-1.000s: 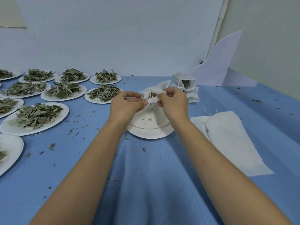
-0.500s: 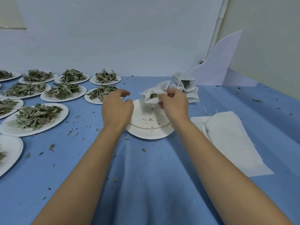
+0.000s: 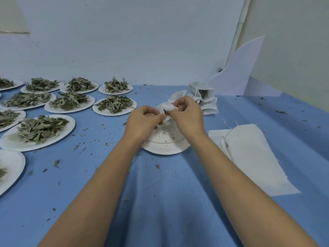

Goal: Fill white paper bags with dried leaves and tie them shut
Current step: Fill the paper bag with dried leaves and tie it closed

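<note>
A small white paper bag with dark dried leaves showing at its mouth hangs above a stack of white paper plates. My right hand pinches the bag's top edge from the right. My left hand pinches its left side with curled fingers. Both hands meet at the bag, which they partly hide. Behind them, filled white bags are piled together. A stack of flat unfilled bags lies at the right.
Several white plates heaped with dried leaves cover the left half of the blue cloth. Leaf crumbs are scattered about. A white board leans in the back right corner against the wall.
My left hand, which had let go and swung left toward a leaf plate, has come back and grips the bag again. My right hand kept hold of the bag.
</note>
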Tool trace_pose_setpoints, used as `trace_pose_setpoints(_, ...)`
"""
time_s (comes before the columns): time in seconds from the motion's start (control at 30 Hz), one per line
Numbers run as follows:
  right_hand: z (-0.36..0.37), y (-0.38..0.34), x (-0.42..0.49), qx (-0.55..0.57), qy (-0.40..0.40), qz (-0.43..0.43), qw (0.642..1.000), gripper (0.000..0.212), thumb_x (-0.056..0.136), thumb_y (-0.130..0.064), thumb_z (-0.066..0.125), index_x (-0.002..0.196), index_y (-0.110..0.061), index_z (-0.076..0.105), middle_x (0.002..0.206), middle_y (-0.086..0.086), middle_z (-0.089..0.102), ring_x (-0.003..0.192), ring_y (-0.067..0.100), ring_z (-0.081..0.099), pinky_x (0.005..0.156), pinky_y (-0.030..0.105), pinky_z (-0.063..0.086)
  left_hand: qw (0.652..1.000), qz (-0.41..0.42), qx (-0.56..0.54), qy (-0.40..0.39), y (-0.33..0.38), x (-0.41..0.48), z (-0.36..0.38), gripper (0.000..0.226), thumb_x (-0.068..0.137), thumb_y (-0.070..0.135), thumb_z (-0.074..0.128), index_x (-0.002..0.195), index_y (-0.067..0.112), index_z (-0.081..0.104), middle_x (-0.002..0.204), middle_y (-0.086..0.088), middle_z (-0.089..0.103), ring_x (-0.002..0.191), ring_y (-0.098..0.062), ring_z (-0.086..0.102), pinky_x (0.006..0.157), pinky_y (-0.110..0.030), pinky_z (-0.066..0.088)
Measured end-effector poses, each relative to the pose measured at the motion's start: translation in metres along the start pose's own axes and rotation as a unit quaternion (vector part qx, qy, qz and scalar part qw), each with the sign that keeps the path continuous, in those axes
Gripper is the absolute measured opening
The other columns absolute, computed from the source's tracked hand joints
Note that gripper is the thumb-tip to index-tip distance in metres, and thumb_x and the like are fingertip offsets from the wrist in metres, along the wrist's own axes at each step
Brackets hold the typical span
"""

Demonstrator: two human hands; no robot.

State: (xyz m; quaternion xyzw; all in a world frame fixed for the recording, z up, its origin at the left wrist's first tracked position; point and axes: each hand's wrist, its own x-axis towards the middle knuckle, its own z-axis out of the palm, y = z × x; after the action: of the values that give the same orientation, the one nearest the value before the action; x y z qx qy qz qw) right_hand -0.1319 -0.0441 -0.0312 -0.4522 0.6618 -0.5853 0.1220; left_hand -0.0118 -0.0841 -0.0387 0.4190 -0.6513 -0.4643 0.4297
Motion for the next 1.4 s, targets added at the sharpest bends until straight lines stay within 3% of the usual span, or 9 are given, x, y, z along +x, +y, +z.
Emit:
trace_pose_setpoints(0.13, 0.004, 0.000, -0.008, -0.126, 0.024, -0.067, 0.989, 0.024, 0.074, -0.001, 0.059, 0.071, -0.018, 0.042, 0.073, -0.007, 0.046, 0.065, 0.010, 0.041, 0.056, 0.019, 0.030, 0.979, 0.075, 0.145, 0.125, -0.001, -0.006, 0.008, 0.019, 0.078, 0.015, 0.063, 0.072, 0.019, 0.045, 0.063, 0.007, 0.049, 0.057, -0.008, 0.045, 0.049, -0.017, 0.034)
trace_pose_setpoints(0.23, 0.014, 0.001, -0.018, -0.259, -0.015, -0.146, 0.955, 0.012, 0.084, -0.008, 0.054, 0.084, -0.015, 0.045, 0.090, 0.003, 0.051, 0.074, 0.022, 0.046, 0.061, 0.030, 0.030, 0.954, 0.127, 0.233, 0.139, -0.002, -0.010, 0.014, 0.012, 0.084, 0.013, 0.053, 0.088, 0.016, 0.042, 0.066, 0.006, 0.047, 0.065, -0.022, 0.048, 0.056, -0.034, 0.031)
trace_pose_setpoints(0.4, 0.016, 0.001, -0.018, -0.209, 0.000, -0.105, 0.972, 0.019, 0.082, -0.007, 0.054, 0.096, -0.015, 0.045, 0.102, 0.003, 0.053, 0.079, 0.021, 0.050, 0.065, 0.035, 0.037, 0.937, 0.120, 0.281, 0.172, -0.005, -0.008, 0.006, 0.018, 0.091, 0.018, 0.051, 0.107, 0.016, 0.044, 0.064, 0.004, 0.045, 0.068, -0.027, 0.048, 0.060, -0.034, 0.031)
trace_pose_setpoints(0.53, 0.017, 0.001, -0.020, -0.235, -0.010, -0.122, 0.964, 0.020, 0.077, 0.000, 0.052, 0.082, -0.017, 0.042, 0.090, 0.003, 0.053, 0.079, 0.023, 0.050, 0.065, 0.035, 0.037, 0.931, 0.095, 0.304, 0.178, -0.007, -0.009, 0.007, 0.016, 0.084, 0.005, 0.048, 0.094, 0.017, 0.043, 0.063, 0.004, 0.043, 0.067, -0.027, 0.047, 0.059, -0.034, 0.030)
trace_pose_setpoints(0.77, 0.016, 0.004, -0.016, -0.166, 0.025, -0.092, 0.982, 0.019, 0.078, 0.000, 0.052, 0.082, -0.017, 0.044, 0.080, -0.003, 0.052, 0.073, 0.018, 0.048, 0.064, 0.032, 0.036, 0.946, 0.097, 0.233, 0.203, -0.004, -0.010, 0.014, 0.010, 0.086, 0.012, 0.051, 0.083, 0.019, 0.044, 0.063, 0.009, 0.045, 0.060, -0.016, 0.042, 0.061, -0.033, 0.029)
trace_pose_setpoints(0.87, 0.014, 0.006, -0.013, -0.157, 0.014, -0.048, 0.986, 0.011, 0.085, -0.011, 0.053, 0.094, -0.016, 0.051, 0.094, 0.000, 0.059, 0.083, 0.019, 0.055, 0.071, 0.031, 0.039, 0.951, 0.086, 0.236, 0.177, -0.006, -0.009, 0.014, 0.013, 0.088, 0.017, 0.053, 0.094, 0.018, 0.042, 0.067, 0.009, 0.045, 0.065, -0.020, 0.045, 0.060, -0.034, 0.029)
trace_pose_setpoints(1.07, 0.014, -0.001, -0.016, -0.116, -0.034, -0.098, 0.988, 0.048, 0.077, 0.011, 0.043, 0.113, -0.009, 0.067, 0.114, 0.002, 0.068, 0.109, 0.018, 0.059, 0.091, 0.024, 0.042, 0.960, 0.080, 0.248, 0.099, -0.009, -0.010, 0.016, 0.017, 0.091, 0.019, 0.049, 0.106, 0.016, 0.056, 0.096, -0.009, 0.065, 0.091, -0.032, 0.058, 0.072, -0.037, 0.043)
trace_pose_setpoints(1.27, 0.013, 0.005, -0.011, -0.160, -0.004, -0.102, 0.982, 0.041, 0.086, -0.001, 0.049, 0.122, -0.014, 0.063, 0.120, 0.000, 0.067, 0.108, 0.019, 0.061, 0.093, 0.033, 0.045, 0.979, 0.087, 0.153, 0.103, -0.009, -0.006, 0.013, 0.034, 0.093, 0.011, 0.046, 0.126, 0.017, 0.049, 0.082, -0.001, 0.059, 0.077, -0.022, 0.061, 0.064, -0.028, 0.037)
trace_pose_setpoints(1.4, 0.008, 0.000, 0.000, -0.098, 0.019, -0.101, 0.990, 0.041, 0.086, 0.004, 0.047, 0.121, -0.010, 0.065, 0.119, 0.002, 0.067, 0.107, 0.015, 0.062, 0.094, 0.021, 0.043, 0.989, 0.108, 0.086, 0.058, 0.003, 0.008, 0.017, 0.041, 0.094, 0.006, 0.042, 0.131, 0.019, 0.052, 0.101, 0.004, 0.062, 0.092, -0.017, 0.062, 0.087, -0.038, 0.052)
